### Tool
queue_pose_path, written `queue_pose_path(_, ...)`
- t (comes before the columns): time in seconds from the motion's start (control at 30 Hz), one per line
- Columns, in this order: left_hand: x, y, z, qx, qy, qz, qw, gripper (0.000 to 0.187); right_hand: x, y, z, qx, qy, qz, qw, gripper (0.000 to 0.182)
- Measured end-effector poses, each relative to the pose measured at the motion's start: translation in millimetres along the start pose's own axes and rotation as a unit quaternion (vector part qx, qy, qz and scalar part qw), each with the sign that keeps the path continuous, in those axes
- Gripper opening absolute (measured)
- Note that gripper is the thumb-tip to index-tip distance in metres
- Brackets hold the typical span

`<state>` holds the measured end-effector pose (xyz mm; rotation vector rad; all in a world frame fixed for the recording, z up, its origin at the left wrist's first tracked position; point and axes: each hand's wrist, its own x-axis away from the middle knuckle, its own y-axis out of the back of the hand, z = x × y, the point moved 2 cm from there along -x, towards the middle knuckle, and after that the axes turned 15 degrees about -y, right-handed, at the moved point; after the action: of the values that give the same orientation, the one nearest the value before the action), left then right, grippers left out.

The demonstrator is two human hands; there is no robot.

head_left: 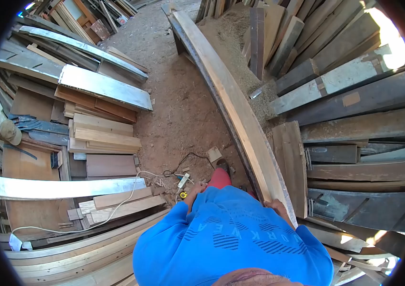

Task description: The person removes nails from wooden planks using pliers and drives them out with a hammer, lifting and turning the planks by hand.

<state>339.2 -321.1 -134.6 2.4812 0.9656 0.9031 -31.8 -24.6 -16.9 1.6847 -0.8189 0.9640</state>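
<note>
A long wooden plank (233, 107) runs from my body away to the far end of the ground, lying on a darker board or bench (212, 93). At its near end my right hand (277, 207) grips the plank, fingers bent over its surface. My left hand (195, 190) rests low beside my red-trousered leg, its fingers mostly hidden. Close to that hand is a yellow-and-black round thing (183, 195), perhaps a tape measure. A white power strip (183, 180) with cords lies on the ground just beyond.
Stacked boards (107, 138) fill the left side, with a white-topped plank (105, 86) jutting out. Thick timbers (355, 124) line the right. A pale cord (116, 217) crosses the left boards. A small wood block (214, 154) lies near my shoe (223, 165).
</note>
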Motion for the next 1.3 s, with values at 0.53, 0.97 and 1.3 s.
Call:
queue_pose_path(0.53,56,276,-581,0.491,-0.627,0.271,0.54,0.09,29,181,350,-0.049,0.188,-0.294,0.936,0.104)
queue_pose_path(0.97,-176,562,-403,0.536,-0.588,-0.168,0.582,0.018,39,189,455,-0.007,0.064,-0.267,0.962,0.115)
queue_pose_path(1.3,-246,405,-78,0.545,0.073,-0.215,0.807,0.016,-9,281,566,-0.097,0.037,-0.275,0.956,0.109)
